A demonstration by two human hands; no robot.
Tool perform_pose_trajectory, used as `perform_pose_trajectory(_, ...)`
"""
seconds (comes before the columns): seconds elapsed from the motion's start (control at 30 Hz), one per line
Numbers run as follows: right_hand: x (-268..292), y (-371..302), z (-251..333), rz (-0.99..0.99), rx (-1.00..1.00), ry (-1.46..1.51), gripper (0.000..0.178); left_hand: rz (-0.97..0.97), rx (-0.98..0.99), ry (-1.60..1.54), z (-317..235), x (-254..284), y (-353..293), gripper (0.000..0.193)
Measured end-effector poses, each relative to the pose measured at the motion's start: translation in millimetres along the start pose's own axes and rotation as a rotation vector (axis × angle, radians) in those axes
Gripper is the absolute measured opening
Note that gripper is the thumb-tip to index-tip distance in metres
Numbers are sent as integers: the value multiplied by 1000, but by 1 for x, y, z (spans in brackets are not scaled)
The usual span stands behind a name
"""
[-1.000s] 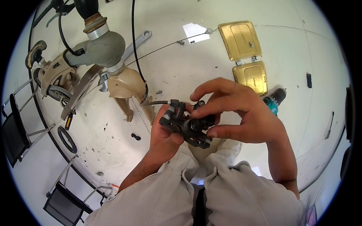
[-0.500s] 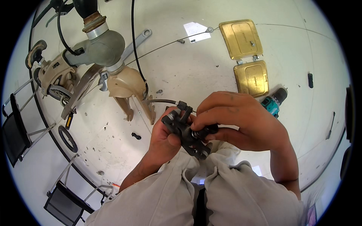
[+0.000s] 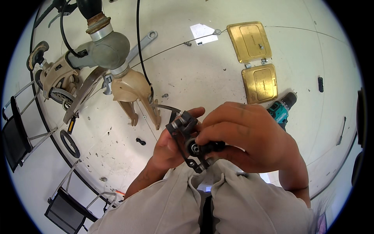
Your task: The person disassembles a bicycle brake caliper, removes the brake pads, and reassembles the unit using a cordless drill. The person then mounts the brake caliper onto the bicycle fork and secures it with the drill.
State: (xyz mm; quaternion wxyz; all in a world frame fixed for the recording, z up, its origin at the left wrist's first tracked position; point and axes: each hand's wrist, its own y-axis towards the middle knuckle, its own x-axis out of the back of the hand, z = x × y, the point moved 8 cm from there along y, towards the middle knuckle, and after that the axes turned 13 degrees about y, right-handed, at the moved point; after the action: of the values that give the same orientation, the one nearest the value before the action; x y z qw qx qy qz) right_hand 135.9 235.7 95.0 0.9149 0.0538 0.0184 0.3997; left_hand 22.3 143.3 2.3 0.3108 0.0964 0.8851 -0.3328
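Note:
Above my lap I hold a black bicycle disc brake caliper [image 3: 194, 147] with a cable running from its upper end toward the fork. My left hand [image 3: 166, 151] is wrapped around it from the left and beneath, its forefinger showing past the top. On the other side, my right hand [image 3: 253, 136] pinches a small black rounded part [image 3: 219, 146] against the caliper between thumb and fingers. Those fingers partly cover it, so whether it is fixed to the caliper cannot be told. A round bolt face points up on the caliper's body.
A beige fork [image 3: 132, 87] on a grey frame lies ahead left, with a large wrench [image 3: 146, 41] behind it. A teal drill [image 3: 279, 111] and two brass floor plates [image 3: 260, 82] are at right. Folding chairs [image 3: 70, 208] stand left. Small bolts [image 3: 165, 95] dot the floor.
The caliper has been turned in my hands so its round bolt face now shows upward. My right hand has shifted slightly down, and my left forefinger now extends past the caliper's top.

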Motion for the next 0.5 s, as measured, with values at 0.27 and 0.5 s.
perform_pose_trajectory(0.27,-8,-3,2,-31,97,-72,35,65,-80,-85,-3,-2,-2,100)
perform_pose_trajectory(0.5,-8,-3,3,-24,78,-79,34,83,-91,-87,-2,-1,-2,99)
